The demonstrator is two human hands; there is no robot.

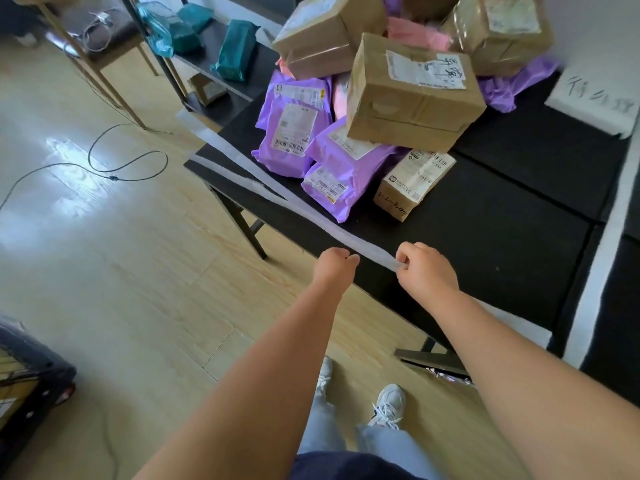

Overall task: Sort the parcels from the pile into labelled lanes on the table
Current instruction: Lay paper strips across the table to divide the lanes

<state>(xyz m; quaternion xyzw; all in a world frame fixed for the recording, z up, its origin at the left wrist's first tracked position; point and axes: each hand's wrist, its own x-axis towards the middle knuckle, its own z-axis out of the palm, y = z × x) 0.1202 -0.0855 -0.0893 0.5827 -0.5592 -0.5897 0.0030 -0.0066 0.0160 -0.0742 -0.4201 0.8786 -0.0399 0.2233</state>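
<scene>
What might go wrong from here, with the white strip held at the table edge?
1. The large cardboard box sits tilted on purple mailers; it may slide down.
2. The white strip, pinched by the right hand, runs close beside those mailers; tugging it might snag one.
3. A black cable loops on the floor; a foot could catch it.

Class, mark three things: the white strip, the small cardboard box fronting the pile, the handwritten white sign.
white strip [370,251], head view, near end
small cardboard box [417,178], head view, top label
handwritten white sign [592,105], head view, centre
</scene>
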